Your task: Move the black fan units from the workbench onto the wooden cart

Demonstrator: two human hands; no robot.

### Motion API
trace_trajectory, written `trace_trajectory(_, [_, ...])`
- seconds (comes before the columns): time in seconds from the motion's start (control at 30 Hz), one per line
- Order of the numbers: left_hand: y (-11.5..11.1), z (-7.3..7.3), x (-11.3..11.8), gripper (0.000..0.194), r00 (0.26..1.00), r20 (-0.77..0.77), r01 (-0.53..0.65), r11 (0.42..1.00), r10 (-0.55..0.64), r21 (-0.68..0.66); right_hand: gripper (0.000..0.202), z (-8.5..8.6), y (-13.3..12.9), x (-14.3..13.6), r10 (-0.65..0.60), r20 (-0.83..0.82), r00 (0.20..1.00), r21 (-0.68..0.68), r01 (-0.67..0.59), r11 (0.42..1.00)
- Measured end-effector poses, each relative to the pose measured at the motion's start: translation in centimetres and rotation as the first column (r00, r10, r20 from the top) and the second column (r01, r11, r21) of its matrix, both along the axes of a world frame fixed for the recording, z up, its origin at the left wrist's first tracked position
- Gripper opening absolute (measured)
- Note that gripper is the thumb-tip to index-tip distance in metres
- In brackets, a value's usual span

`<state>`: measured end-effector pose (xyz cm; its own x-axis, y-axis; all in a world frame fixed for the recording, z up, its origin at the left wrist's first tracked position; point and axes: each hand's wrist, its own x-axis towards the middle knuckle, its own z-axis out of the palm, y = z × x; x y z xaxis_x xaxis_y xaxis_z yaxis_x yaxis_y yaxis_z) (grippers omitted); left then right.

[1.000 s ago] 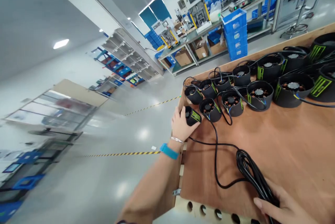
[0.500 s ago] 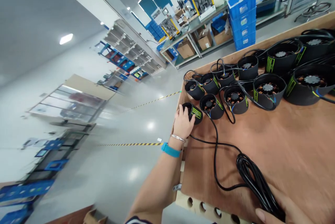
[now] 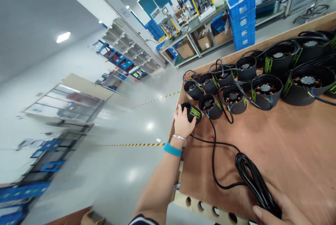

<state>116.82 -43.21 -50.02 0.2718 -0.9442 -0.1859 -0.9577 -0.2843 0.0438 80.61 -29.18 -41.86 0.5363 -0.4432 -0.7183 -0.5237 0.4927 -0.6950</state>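
My left hand (image 3: 184, 122) grips a black cylindrical fan (image 3: 193, 113) with a green-and-black label, its fingers over the rim, at the left corner of the wooden tray (image 3: 262, 148). At the lower right, my right hand (image 3: 285, 205) is closed round a coiled black cable (image 3: 253, 176); part of this hand is cut off by the picture's edge. From the coil, cable runs across the wood toward the fans at the left. Beside the held unit stands another black fan (image 3: 210, 106), upright, with copper windings showing inside.
More black fans (image 3: 267, 90) with looped cables stand in two rows along the tray's far wall (image 3: 223, 59). A wooden strip with round holes (image 3: 194, 202) edges the near side. Beyond are stacked blue crates (image 3: 243, 21) and a workbench (image 3: 194, 28).
The view has shifted slightly. Both hands keep their grips, the left on the fan and the right on the cable coil; the fan sits almost where it was.
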Motion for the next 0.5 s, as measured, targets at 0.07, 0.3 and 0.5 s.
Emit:
trace_trajectory(0.07, [-0.2,0.1,0.5,0.071,0.999,-0.04,0.021,0.999,-0.019,0.05,0.079,-0.4,0.3,-0.2,0.004,-0.005,1.0,-0.012,-0.004,1.0])
trace_trajectory(0.3, [6.2,8.6,-5.2,0.084,0.909,-0.315,0.056,0.83,-0.272,-0.555,0.077,1.5,-0.6,0.0,-0.025,0.033,0.999,0.025,0.024,0.999])
trace_trajectory(0.5, [12.9,15.5,-14.0,0.042,0.443,-0.118,0.737,0.436,-0.889,-0.517,0.057,7.5,-3.4,2.1,0.226,-0.055,0.973,0.028,-0.225,0.974])
